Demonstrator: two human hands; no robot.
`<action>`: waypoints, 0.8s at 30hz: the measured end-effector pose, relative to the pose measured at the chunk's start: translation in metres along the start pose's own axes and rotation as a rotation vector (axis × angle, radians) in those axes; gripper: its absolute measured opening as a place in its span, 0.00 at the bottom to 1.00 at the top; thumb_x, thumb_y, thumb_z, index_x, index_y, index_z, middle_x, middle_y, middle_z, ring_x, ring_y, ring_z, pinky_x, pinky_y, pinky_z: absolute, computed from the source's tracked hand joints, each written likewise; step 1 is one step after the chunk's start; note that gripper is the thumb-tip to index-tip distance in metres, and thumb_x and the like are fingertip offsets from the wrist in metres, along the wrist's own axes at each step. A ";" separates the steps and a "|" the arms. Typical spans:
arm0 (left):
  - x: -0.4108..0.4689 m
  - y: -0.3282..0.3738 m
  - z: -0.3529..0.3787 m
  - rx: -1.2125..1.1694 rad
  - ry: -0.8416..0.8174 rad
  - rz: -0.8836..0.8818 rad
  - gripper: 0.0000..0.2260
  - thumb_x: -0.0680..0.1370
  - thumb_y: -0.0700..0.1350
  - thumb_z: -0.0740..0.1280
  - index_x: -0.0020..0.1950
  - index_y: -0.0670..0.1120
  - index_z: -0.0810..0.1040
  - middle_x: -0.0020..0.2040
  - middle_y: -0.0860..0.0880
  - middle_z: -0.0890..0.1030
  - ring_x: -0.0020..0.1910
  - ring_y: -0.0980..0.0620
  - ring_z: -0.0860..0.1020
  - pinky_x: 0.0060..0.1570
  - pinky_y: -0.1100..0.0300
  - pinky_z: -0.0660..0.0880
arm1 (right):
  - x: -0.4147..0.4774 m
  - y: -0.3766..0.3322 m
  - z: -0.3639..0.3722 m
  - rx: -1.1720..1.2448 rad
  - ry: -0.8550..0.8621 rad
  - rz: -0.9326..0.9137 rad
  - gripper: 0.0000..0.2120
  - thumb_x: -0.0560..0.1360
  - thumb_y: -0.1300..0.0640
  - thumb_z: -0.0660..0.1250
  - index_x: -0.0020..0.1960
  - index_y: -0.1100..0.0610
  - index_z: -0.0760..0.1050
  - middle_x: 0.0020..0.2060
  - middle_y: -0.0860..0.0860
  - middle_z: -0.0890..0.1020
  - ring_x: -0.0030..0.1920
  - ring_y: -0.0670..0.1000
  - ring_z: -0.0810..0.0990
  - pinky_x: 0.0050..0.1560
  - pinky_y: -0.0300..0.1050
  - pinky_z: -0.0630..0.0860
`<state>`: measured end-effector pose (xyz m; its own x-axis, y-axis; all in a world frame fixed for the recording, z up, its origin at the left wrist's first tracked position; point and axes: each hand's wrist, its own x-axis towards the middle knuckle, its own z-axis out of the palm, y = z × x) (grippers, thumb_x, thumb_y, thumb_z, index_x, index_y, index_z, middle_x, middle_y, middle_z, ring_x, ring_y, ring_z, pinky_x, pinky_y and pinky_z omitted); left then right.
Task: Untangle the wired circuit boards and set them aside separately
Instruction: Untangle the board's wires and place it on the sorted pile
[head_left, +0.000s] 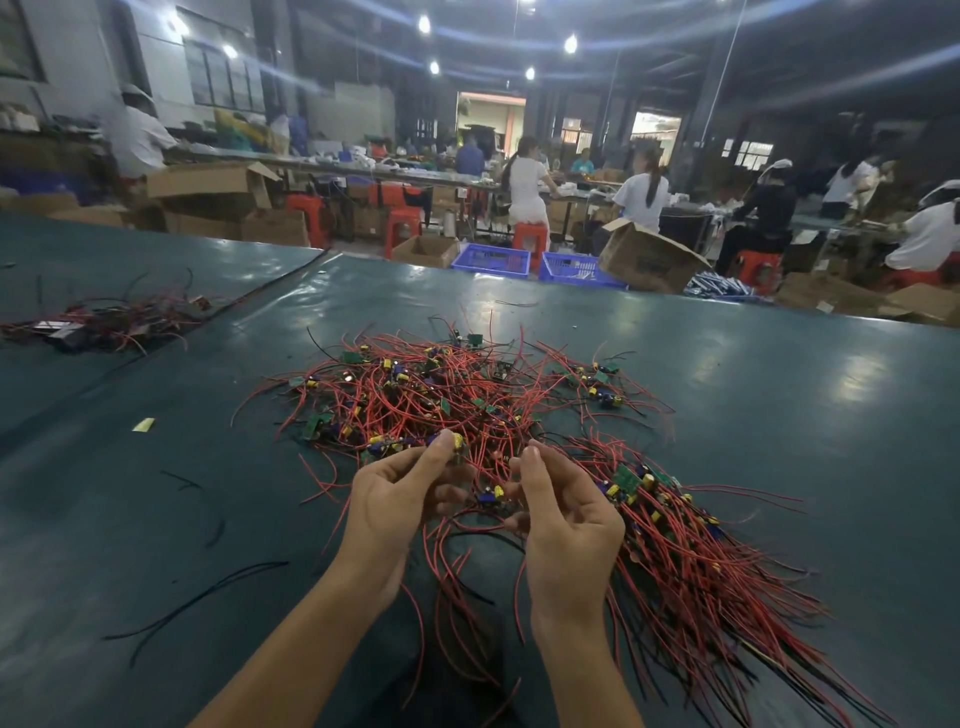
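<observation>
Head view: left hand pinches 1 board over the tangled pile in the middle of the surface. The right hand fingers curl, seemingly round its wires. A straightened bundle lies near the right edge, but most boards remain tangled.

site: factory assembly hall | under the grip: long green-covered worktable heaped with wired circuit boards | well beyond the grip: seated workers on red stools at long benches, open cardboard boxes, blue crates (bare bulbs hang overhead)
</observation>
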<state>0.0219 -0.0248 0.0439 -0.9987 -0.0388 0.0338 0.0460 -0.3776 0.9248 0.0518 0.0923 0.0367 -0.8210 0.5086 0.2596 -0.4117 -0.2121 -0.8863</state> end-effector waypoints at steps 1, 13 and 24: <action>0.000 0.000 0.000 -0.041 0.012 -0.045 0.11 0.68 0.52 0.72 0.38 0.43 0.84 0.39 0.42 0.85 0.28 0.54 0.78 0.28 0.66 0.75 | -0.001 0.000 -0.001 -0.007 0.004 -0.019 0.08 0.70 0.51 0.71 0.44 0.56 0.84 0.35 0.53 0.85 0.33 0.46 0.81 0.28 0.37 0.75; 0.001 -0.004 0.002 -0.229 -0.066 -0.274 0.07 0.75 0.41 0.69 0.52 0.43 0.81 0.33 0.46 0.82 0.28 0.54 0.80 0.27 0.66 0.76 | -0.003 0.012 0.004 -0.224 -0.149 0.014 0.04 0.76 0.58 0.72 0.43 0.52 0.84 0.37 0.48 0.86 0.38 0.45 0.84 0.38 0.33 0.77; -0.003 -0.012 0.004 0.266 -0.178 0.043 0.04 0.77 0.33 0.65 0.45 0.37 0.80 0.31 0.46 0.83 0.30 0.53 0.81 0.31 0.64 0.77 | 0.001 0.019 -0.001 -0.254 -0.054 0.174 0.05 0.75 0.56 0.72 0.40 0.52 0.82 0.34 0.49 0.86 0.36 0.45 0.85 0.33 0.34 0.78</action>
<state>0.0247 -0.0167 0.0343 -0.9854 0.1218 0.1190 0.1040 -0.1228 0.9870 0.0439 0.0900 0.0199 -0.8930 0.4365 0.1095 -0.1567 -0.0735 -0.9849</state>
